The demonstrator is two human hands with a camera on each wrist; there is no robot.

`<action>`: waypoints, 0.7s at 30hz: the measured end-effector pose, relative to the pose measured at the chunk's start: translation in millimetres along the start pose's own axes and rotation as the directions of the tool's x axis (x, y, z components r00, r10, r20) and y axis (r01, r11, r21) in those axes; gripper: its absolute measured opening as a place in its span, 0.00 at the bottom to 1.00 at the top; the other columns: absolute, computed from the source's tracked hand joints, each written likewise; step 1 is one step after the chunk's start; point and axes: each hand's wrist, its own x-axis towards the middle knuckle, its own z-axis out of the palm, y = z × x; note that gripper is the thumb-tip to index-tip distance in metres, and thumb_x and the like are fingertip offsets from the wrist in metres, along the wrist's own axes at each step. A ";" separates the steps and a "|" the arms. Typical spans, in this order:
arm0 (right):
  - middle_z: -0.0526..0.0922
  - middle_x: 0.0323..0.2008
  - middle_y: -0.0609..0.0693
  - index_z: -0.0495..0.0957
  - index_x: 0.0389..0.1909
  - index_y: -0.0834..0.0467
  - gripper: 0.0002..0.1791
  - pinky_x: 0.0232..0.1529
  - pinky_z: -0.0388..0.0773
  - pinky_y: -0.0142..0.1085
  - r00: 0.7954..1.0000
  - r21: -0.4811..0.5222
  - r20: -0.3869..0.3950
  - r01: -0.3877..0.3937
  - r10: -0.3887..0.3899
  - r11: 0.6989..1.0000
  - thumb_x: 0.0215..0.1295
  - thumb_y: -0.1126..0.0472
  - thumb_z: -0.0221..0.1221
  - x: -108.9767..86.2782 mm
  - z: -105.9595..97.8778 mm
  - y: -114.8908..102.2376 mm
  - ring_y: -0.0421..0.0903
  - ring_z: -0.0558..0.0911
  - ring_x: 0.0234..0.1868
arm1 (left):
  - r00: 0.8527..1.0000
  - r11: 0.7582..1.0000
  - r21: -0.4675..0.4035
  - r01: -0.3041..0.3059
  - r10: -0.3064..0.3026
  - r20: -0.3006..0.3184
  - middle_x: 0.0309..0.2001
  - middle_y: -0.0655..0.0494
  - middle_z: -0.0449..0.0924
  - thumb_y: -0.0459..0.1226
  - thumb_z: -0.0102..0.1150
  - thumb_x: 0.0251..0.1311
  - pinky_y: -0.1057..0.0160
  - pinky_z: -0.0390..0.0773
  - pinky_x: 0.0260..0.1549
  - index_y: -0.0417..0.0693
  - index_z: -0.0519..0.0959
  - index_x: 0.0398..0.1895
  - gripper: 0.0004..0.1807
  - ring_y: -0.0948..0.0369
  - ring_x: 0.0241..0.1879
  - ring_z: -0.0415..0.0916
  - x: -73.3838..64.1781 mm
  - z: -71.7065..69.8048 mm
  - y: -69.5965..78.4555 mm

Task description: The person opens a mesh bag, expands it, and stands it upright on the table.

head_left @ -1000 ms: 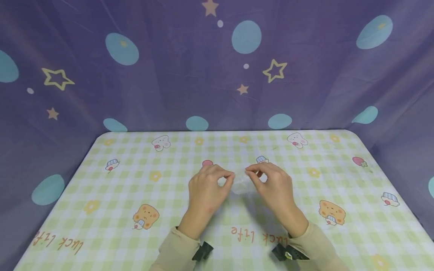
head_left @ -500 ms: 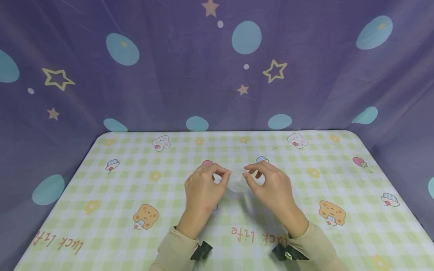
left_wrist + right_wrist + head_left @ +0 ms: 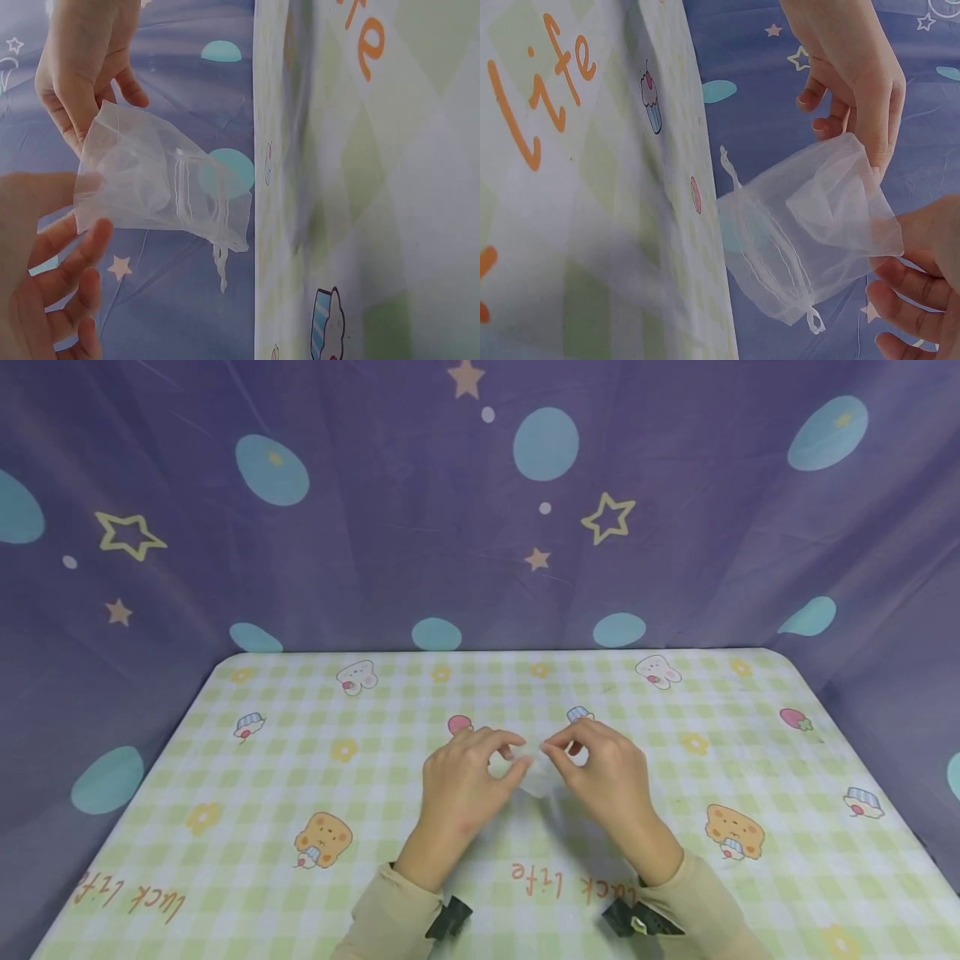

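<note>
A small sheer white drawstring bag (image 3: 810,232) hangs in the air between both hands, its gathered drawstring end down and its plain edge up. In the head view it is a faint pale patch (image 3: 536,782) under the fingertips. The right hand (image 3: 609,772) pinches the upper edge near one corner between thumb and index finger. Beside the opposite corner, the left hand (image 3: 467,781) has its thumb and index finger parted. Its thumb (image 3: 56,191) overlaps the sheer fabric in the left wrist view, and the other fingers are loosely bent. White cord ends (image 3: 220,268) dangle from the bag.
Below the hands lies a table with a green-and-white checked cloth (image 3: 405,827), printed with cartoon figures and lettering. A purple curtain (image 3: 375,552) with stars and blue ovals stands behind and beside it. Dark straps (image 3: 448,918) circle the sleeved wrists.
The left hand first shifted left, then came back right and its thumb and index finger parted. The right fingertips parted half a second ago and now pinch. The bag stays between them.
</note>
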 end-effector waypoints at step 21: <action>0.85 0.29 0.44 0.87 0.38 0.53 0.11 0.21 0.71 0.34 0.999 0.018 0.033 0.027 -0.028 0.999 0.53 0.60 0.74 -1.0 1.5 -2.7 0.42 0.80 0.26 | 0.993 0.996 0.022 0.085 -0.083 -0.082 0.25 0.69 0.83 0.41 0.69 0.57 0.66 0.71 0.20 0.59 0.88 0.35 0.03 0.66 0.22 0.75 2.3 -3.9 -1.6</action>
